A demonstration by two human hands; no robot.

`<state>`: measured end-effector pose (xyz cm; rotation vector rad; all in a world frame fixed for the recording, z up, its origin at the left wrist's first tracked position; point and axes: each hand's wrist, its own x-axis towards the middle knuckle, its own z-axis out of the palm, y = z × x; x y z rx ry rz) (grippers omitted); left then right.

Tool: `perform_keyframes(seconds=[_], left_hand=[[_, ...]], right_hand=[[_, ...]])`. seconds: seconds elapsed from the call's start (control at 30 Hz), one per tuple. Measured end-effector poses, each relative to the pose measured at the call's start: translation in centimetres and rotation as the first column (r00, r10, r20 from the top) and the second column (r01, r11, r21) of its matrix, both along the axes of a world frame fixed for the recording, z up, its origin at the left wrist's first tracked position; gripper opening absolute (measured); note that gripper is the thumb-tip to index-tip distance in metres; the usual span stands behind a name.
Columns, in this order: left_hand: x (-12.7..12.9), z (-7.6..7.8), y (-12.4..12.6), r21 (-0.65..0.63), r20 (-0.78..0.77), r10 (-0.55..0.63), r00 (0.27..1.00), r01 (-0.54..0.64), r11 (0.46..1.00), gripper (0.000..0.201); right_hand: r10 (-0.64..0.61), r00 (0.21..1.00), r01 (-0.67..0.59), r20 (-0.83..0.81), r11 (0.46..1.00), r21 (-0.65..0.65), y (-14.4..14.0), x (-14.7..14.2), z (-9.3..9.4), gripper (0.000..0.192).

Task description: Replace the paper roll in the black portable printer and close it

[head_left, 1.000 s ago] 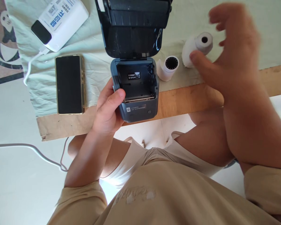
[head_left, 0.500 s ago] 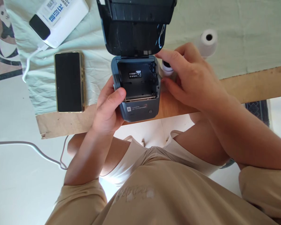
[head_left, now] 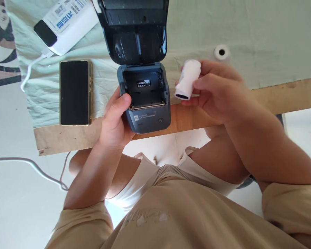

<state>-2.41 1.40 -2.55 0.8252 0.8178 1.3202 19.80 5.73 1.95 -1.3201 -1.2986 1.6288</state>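
Right now, line by line:

Left hand: my left hand (head_left: pixel 115 122) is wrapped around the near left corner of the printer (head_left: pixel 145 100), thumb lying over its front edge, fingers hidden down its left side.

Right hand: my right hand (head_left: pixel 217 91) is closed on the paper roll (head_left: pixel 188 79), thumb under it and fingers over the far end.

Paper roll: white, tilted, its open dark core facing toward 7 o'clock; it is up off the table, just at 3 o'clock of the printer body and not touching it.

Printer: dark grey, sitting at the table's near edge; its lid (head_left: pixel 134 31) stands swung back toward 12 o'clock, and the roll bay shows bare with a small white label inside.

Second roll: another white roll (head_left: pixel 221 52) stands on end on the cloth (head_left: pixel 248 34), at 1 o'clock from my right hand, apart from it.

Phone: a dark-screened phone (head_left: pixel 74 92) lies flat at 9 o'clock of the printer, near my left hand.

Power bank: a white power bank (head_left: pixel 66 24) lies at 11 o'clock, with a white cable (head_left: pixel 28 71) running from its near end.

Table: bare wooden edge (head_left: pixel 67 138) shows below the cloth.
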Motion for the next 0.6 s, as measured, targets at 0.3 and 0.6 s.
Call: perform_keyframes(seconds=[0.3,0.6], left_hand=[[0.1,0.1,-0.4,-0.038,-0.036,0.003,0.999,-0.004,0.999,0.036],[0.0,-0.4,-0.4,0.040,-0.038,0.013,0.999,-0.012,0.999,0.036]], right_hand=[[0.018,0.970,-0.078,0.242,0.967,0.243,-0.6,0.5,0.5,0.054],[-0.124,0.838,-0.339,0.532,0.646,0.684,-2.1,-1.5,1.7,0.036]])
